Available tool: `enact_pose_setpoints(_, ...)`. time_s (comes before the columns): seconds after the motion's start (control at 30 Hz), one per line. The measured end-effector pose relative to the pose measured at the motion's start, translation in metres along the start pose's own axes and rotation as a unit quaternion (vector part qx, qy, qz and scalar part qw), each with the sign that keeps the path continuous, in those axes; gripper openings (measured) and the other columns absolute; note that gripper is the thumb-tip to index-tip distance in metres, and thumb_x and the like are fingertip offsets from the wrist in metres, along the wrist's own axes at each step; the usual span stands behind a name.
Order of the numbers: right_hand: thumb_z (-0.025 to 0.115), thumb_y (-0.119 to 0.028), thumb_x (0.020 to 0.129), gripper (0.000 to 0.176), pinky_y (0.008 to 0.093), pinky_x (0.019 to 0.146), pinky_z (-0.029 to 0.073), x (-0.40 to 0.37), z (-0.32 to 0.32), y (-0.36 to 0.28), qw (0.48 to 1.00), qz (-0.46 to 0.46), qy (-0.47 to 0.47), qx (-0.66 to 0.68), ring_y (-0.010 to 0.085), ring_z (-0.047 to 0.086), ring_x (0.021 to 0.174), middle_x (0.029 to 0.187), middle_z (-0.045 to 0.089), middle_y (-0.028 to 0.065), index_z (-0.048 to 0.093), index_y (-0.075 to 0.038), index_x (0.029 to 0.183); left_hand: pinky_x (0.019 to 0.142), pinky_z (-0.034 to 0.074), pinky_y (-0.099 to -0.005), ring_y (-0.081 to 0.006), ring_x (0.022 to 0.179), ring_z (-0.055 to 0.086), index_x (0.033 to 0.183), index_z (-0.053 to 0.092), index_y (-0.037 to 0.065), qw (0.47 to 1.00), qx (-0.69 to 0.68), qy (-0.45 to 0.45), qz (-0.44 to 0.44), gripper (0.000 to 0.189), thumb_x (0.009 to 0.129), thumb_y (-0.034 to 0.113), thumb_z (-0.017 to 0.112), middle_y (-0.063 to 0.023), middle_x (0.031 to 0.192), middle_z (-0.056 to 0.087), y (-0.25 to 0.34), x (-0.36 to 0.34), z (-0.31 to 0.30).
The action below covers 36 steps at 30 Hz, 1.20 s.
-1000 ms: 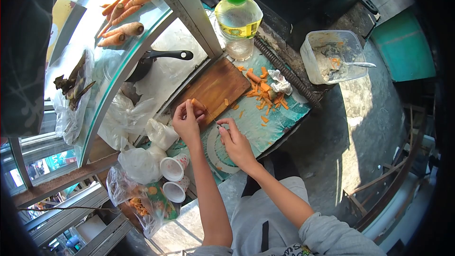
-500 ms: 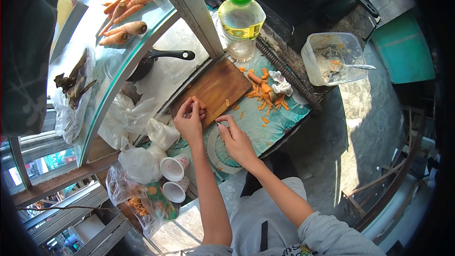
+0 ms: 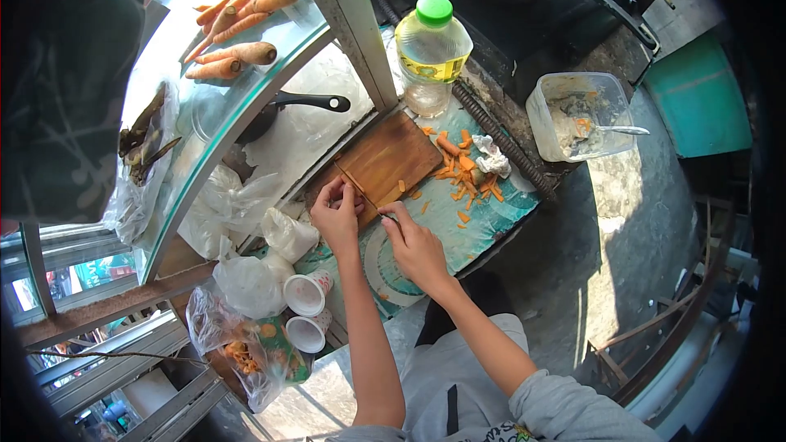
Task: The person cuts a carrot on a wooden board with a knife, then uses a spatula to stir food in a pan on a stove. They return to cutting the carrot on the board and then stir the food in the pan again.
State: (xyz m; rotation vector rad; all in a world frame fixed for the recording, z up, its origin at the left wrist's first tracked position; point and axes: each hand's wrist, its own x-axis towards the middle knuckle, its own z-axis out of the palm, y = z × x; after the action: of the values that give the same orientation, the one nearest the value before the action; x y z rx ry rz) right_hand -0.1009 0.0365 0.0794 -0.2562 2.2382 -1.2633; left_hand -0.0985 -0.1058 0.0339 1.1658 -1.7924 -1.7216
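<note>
A wooden cutting board (image 3: pixel 389 155) lies on the green-patterned tabletop (image 3: pixel 491 225). Over its near left edge is my left hand (image 3: pixel 337 211), its fingers curled together; what they hold is mostly hidden, though an orange bit showed there earlier. My right hand (image 3: pixel 413 250) is closed around the handle of a knife, whose thin blade (image 3: pixel 357 186) crosses the board toward the upper left. A small carrot piece (image 3: pixel 402 186) rests on the board. Cut carrot pieces (image 3: pixel 463 170) are heaped beyond its right edge, beside a crumpled white wrapper (image 3: pixel 492 157).
A green-capped bottle (image 3: pixel 431 45) stands behind the board. At the right is a plastic tub (image 3: pixel 565 147) with a spoon. Whole carrots (image 3: pixel 246 53) lie on the glass shelf. Two cups (image 3: pixel 304 295) and plastic bags (image 3: pixel 250 286) sit at the lower left. A pan handle (image 3: pixel 315 101) sticks out nearby.
The whole view has shifted, so the table things appear slightly lower and to the right. The orange piece at my left fingertips no longer shows clearly. My right hand stays closed on the knife.
</note>
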Motion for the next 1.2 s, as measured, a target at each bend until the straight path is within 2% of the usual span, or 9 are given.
enact_pose_setpoints(0.13,0.043,-0.032,0.101,0.025,0.0516,0.067,0.048,0.009,0.003,0.005,1.000,-0.004,-0.006,0.026,0.0431,0.064,0.084,0.086,0.069,0.0177,0.053,-0.017,0.118,0.056,0.057,-0.0234,-0.0101,0.068,0.064,0.111,0.065,-0.005,0.999,-0.027,0.017,-0.003,0.024,0.091,0.008,0.066,-0.0073,0.084,0.067,-0.005,-0.001,0.003)
enact_pose_setpoints(0.3,0.045,-0.033,0.101,0.027,0.0470,0.065,0.047,0.013,0.012,0.016,0.994,0.012,-0.012,0.110,0.0391,0.065,0.076,0.077,0.066,0.0129,0.056,-0.016,0.120,0.053,0.057,-0.0246,-0.0114,0.065,0.066,0.110,0.066,-0.005,0.999,-0.009,0.054,0.005,0.025,0.089,0.008,0.066,-0.0097,0.083,0.069,-0.006,-0.003,0.009)
enact_pose_setpoints(0.43,0.046,-0.032,0.101,0.028,0.0450,0.063,0.047,0.009,0.015,0.018,0.992,0.004,-0.017,0.126,0.0371,0.065,0.072,0.072,0.063,0.0125,0.056,-0.016,0.121,0.054,0.058,-0.0251,-0.0120,0.065,0.067,0.110,0.067,-0.005,0.998,-0.026,0.062,0.007,0.025,0.089,0.008,0.066,-0.0097,0.082,0.069,-0.005,-0.004,0.010)
enact_pose_setpoints(0.53,0.046,-0.032,0.100,0.028,0.0446,0.063,0.046,0.007,0.020,0.019,0.992,-0.002,-0.009,0.123,0.0369,0.064,0.071,0.072,0.062,0.0133,0.056,-0.016,0.122,0.055,0.056,-0.0238,-0.0096,0.064,0.063,0.112,0.065,-0.005,0.998,0.010,0.060,-0.001,0.025,0.092,0.009,0.064,-0.0065,0.081,0.067,-0.005,-0.005,0.009)
enact_pose_setpoints(0.7,0.047,-0.031,0.100,0.028,0.0453,0.063,0.047,0.008,0.017,0.017,0.992,0.002,-0.008,0.123,0.0395,0.064,0.074,0.075,0.064,0.0144,0.058,-0.017,0.121,0.055,0.056,-0.0235,-0.0098,0.065,0.064,0.111,0.065,-0.005,0.999,0.011,0.047,0.022,0.023,0.092,0.009,0.063,-0.0062,0.082,0.067,-0.008,-0.005,0.008)
enact_pose_setpoints(0.73,0.047,-0.031,0.100,0.028,0.0453,0.063,0.047,0.008,0.017,0.017,0.993,0.009,-0.012,0.120,0.0395,0.064,0.074,0.075,0.064,0.0144,0.058,-0.017,0.121,0.054,0.059,-0.0265,-0.0131,0.068,0.067,0.109,0.068,-0.004,0.999,0.009,0.046,0.013,0.022,0.089,0.005,0.064,-0.0088,0.095,0.066,-0.009,-0.003,0.006)
enact_pose_setpoints(1.0,0.047,-0.030,0.100,0.027,0.0491,0.069,0.049,0.011,0.010,0.009,0.997,-0.001,-0.021,0.076,0.0425,0.064,0.086,0.087,0.068,0.0183,0.059,-0.020,0.121,0.054,0.058,-0.0260,-0.0127,0.067,0.067,0.110,0.065,-0.006,1.000,-0.006,0.020,0.004,0.023,0.091,0.006,0.063,-0.0100,0.087,0.069,0.000,-0.004,0.003)
enact_pose_setpoints(1.2,0.047,-0.030,0.100,0.026,0.0506,0.069,0.049,0.016,0.008,0.007,0.998,-0.011,-0.023,0.055,0.0437,0.064,0.085,0.086,0.068,0.0191,0.058,-0.021,0.122,0.055,0.058,-0.0254,-0.0113,0.068,0.067,0.109,0.065,-0.006,1.000,-0.017,0.011,-0.005,0.022,0.091,0.007,0.063,-0.0082,0.084,0.068,-0.002,-0.002,0.003)
